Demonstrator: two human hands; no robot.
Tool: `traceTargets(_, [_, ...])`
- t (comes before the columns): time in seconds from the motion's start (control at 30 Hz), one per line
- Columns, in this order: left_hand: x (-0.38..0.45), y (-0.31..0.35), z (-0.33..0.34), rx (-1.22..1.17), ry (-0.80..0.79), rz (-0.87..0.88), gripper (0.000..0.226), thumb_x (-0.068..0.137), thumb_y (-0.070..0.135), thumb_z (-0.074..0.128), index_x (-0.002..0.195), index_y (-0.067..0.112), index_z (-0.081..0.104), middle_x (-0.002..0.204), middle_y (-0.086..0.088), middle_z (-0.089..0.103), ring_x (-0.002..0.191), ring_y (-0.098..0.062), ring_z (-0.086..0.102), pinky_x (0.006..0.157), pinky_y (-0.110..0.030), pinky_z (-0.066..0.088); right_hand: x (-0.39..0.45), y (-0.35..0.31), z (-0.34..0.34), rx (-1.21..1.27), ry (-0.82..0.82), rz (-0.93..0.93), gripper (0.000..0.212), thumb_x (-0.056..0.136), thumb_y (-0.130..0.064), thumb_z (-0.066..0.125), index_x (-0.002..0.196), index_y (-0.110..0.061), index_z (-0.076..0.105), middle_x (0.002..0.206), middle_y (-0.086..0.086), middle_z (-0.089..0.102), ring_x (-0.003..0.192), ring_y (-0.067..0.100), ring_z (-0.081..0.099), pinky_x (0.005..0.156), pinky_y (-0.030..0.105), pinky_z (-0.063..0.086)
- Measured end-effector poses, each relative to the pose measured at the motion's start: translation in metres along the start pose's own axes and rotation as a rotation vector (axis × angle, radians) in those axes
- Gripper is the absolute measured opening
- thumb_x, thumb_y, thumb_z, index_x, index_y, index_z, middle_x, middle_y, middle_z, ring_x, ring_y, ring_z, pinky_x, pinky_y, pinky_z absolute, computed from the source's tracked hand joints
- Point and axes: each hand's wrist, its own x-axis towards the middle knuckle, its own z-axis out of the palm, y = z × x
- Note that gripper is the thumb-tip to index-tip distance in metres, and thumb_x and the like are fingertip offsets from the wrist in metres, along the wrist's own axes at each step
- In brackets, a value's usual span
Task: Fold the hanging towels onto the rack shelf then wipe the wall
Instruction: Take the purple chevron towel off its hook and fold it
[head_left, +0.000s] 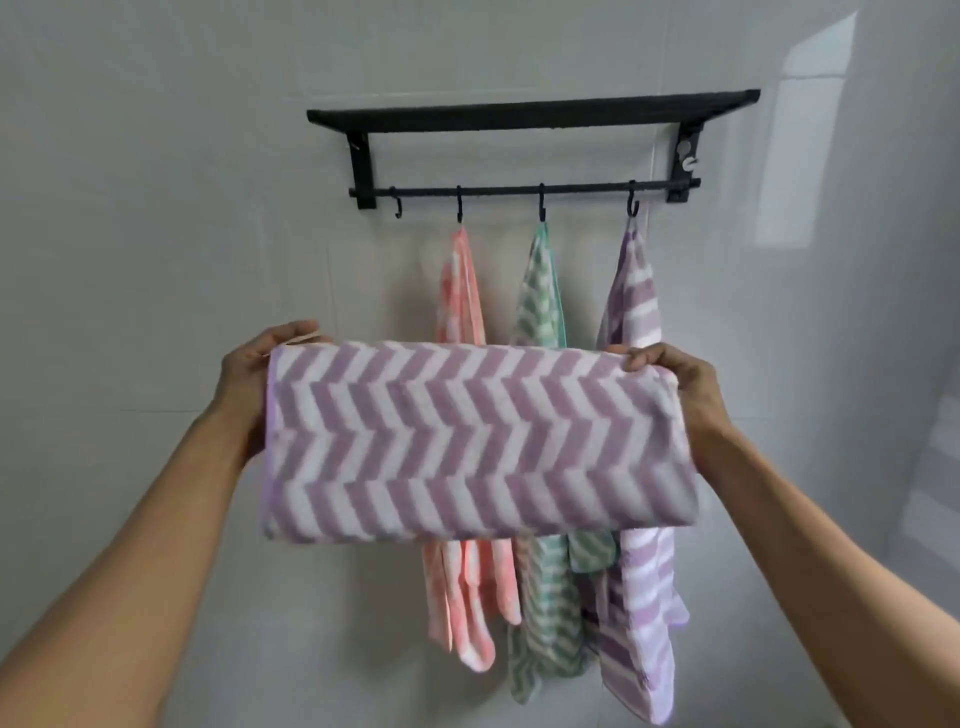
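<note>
We see the left hand (248, 384) gripping the left end of a folded purple chevron towel (478, 441), its fingers curled over the top corner, though most of the palm and the fingertips are hidden behind the cloth. The right hand (680, 387) pinches the top right corner in the same way, thumb on the near face and the other fingers out of sight behind it. Between them the towel is held up flat and stretched wide in front of the wall (156, 208), below the rack and not touching it. Its lower edge looks doubled over, but we cannot make out how many layers there are.

Behind it hang three more towels, each partly covered across the middle by the held one: a pink towel (462, 280), a green towel (540, 291) and a purple striped towel (636, 291). Each hangs from its own hook on the rail of the black rack (530, 117); a fourth hook (397, 205) at the left is bare. We view the rack's shelf from below, so its top surface is hidden. Both forearms run out of the frame at the bottom corners.
</note>
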Motion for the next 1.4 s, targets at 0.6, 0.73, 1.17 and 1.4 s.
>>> traceTargets(0.6, [-0.008, -0.064, -0.040, 0.276, -0.078, -0.532, 0.019, 0.094, 0.026, 0.059, 0.079, 0.015, 0.058, 0.071, -0.008, 0.055, 0.064, -0.024, 0.051, 0.063, -0.033, 0.042, -0.019, 0.023, 0.003, -0.403, -0.242, 0.167, 0.018, 0.088, 0.011, 0.068, 0.099, -0.001, 0.062, 0.097, 0.011, 0.072, 0.088, 0.023, 0.069, 0.077, 0.037, 0.060])
traceTargets(0.73, [-0.006, -0.066, -0.050, 0.323, -0.075, -0.549, 0.022, 0.097, 0.026, 0.058, 0.079, 0.013, 0.059, 0.066, -0.008, 0.057, 0.057, -0.023, 0.052, 0.057, -0.030, 0.043, -0.020, 0.026, 0.013, -0.306, -0.313, 0.279, 0.013, 0.095, 0.009, 0.060, 0.097, -0.003, 0.056, 0.091, 0.013, 0.064, 0.080, 0.027, 0.062, 0.076, 0.048, 0.053])
traceTargets(1.17, [-0.046, -0.140, -0.078, 0.109, -0.095, -0.716, 0.036, 0.096, 0.038, 0.053, 0.082, 0.010, 0.071, 0.076, -0.012, 0.071, 0.067, -0.029, 0.063, 0.066, -0.036, 0.052, -0.064, 0.067, 0.081, -0.422, -0.106, 0.583, 0.010, 0.099, -0.007, 0.053, 0.108, -0.005, 0.058, 0.091, 0.016, 0.065, 0.080, 0.027, 0.063, 0.089, 0.055, 0.056])
traceTargets(1.4, [-0.049, -0.163, -0.078, 0.023, -0.141, -0.839, 0.062, 0.098, 0.054, 0.040, 0.106, 0.002, 0.072, 0.103, -0.019, 0.074, 0.093, -0.035, 0.067, 0.087, -0.043, 0.050, -0.086, 0.063, 0.088, -0.446, -0.005, 0.621, 0.013, 0.098, -0.005, 0.052, 0.109, -0.004, 0.059, 0.093, 0.011, 0.064, 0.075, 0.018, 0.061, 0.058, 0.024, 0.057])
